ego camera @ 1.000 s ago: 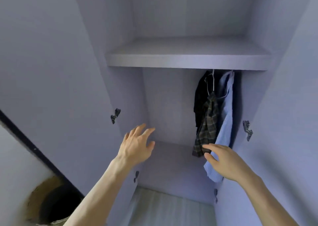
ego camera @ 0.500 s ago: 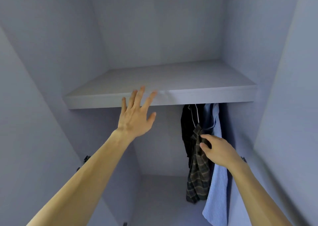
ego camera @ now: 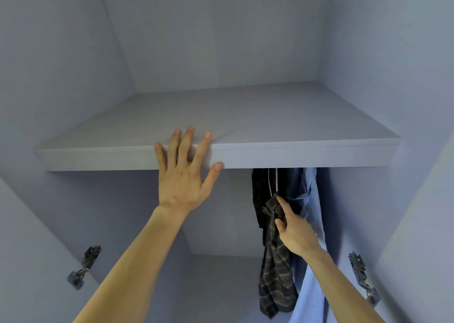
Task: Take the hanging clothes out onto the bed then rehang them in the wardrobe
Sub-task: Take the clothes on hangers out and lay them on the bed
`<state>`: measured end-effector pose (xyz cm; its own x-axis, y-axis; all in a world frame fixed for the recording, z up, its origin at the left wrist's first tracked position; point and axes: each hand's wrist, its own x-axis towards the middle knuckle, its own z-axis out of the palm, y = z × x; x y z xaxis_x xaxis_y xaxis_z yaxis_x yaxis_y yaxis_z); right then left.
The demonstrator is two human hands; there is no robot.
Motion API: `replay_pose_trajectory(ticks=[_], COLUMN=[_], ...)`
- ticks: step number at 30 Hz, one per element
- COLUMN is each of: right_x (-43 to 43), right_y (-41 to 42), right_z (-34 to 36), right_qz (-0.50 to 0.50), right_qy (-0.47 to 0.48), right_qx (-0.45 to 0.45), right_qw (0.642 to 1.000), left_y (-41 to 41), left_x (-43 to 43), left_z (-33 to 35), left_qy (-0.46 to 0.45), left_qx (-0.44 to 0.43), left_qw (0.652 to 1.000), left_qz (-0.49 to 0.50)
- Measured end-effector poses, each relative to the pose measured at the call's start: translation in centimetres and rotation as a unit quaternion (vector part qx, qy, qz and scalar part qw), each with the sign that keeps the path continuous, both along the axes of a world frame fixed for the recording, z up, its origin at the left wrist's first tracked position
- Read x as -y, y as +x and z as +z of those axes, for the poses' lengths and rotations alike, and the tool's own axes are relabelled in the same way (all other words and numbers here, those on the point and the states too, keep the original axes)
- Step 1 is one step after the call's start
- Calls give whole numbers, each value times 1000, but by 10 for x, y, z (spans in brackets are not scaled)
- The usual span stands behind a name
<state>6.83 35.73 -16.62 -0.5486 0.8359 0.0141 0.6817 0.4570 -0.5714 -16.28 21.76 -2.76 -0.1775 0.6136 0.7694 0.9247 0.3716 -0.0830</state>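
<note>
Inside the open wardrobe, a dark plaid shirt (ego camera: 276, 281) and a light blue striped shirt (ego camera: 313, 268) hang at the right under the shelf (ego camera: 294, 155), with a black garment (ego camera: 258, 192) behind them. The rail and hanger hooks are hidden by the shelf. My right hand (ego camera: 293, 229) reaches up to the plaid shirt near its collar, forefinger and thumb touching the cloth. My left hand (ego camera: 184, 172) lies flat with spread fingers against the shelf's front edge.
The wardrobe is pale lilac, with its back panel and floor (ego camera: 221, 285) bare at the left. Metal door hinges sit on the left side (ego camera: 83, 268) and right side (ego camera: 361, 276). The shelf top holds nothing that I can see.
My view has moved closer and tilted up. My left hand rose from mid-air to the shelf edge. My right hand climbed from the shirts' lower hems to the plaid shirt's collar.
</note>
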Motion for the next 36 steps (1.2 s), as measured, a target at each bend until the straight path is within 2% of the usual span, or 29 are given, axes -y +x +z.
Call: replay_pose_trajectory(ticks=[3, 6, 8, 17, 21, 26, 30, 33, 36], right_x=[-1, -7, -7, -11, -9, -2, 16, 41, 73], right_y=[-13, -23, -28, -50, -51, -54, -52, -48, -44], right_z=[-8, -1, 5, 18, 21, 38, 51, 40, 15], right_qz=[-20, -21, -6, 71, 86, 133, 173, 198, 217], right_qy=[-105, -286, -344, -406, -402, -413, -395, -380, -381], right_qx=[-96, -233, -277, -269, -286, -322, -301, -255, -198], right_qw=[990, 929, 897, 871, 866, 841, 851, 867, 877], left_y=[-3, -4, -4, -3, -3, -4, -2, 7, 29], left_x=[-4, -5, -5, -4, -3, -4, -3, -1, 18], left_z=[-3, -4, -4, -2, -2, -2, -1, -3, -32], left_qy=[8, 16, 16, -4, -9, -3, -5, 10, 57], left_qx=[-15, -25, -22, -18, -18, -24, -19, 24, 131], left_qw=[1000, 1000, 1000, 999, 999, 999, 999, 999, 989], left_qz=[7, 10, 12, 32, 37, 38, 35, 24, -26])
